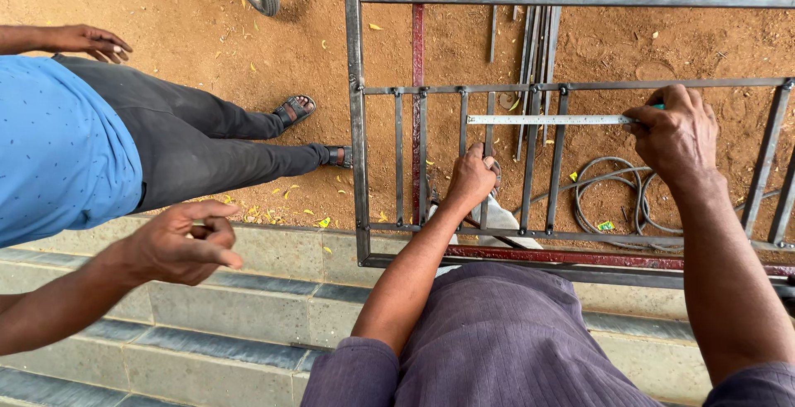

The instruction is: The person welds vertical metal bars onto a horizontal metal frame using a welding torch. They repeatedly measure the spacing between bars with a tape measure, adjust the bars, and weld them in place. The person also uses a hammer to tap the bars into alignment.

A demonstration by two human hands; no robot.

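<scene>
grille [358,125] — grey steel, red rail | left hand [470,177] closed on a bar [487,138] | right hand [675,132] pinches tape [551,120] — silver, stretched flat across bars

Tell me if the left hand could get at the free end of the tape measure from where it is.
Probably yes. The left hand grips an upright bar of the metal grille just below the tape measure, whose free end lies close above it. Only thin bars stand between; the right hand holds the far end.
</scene>
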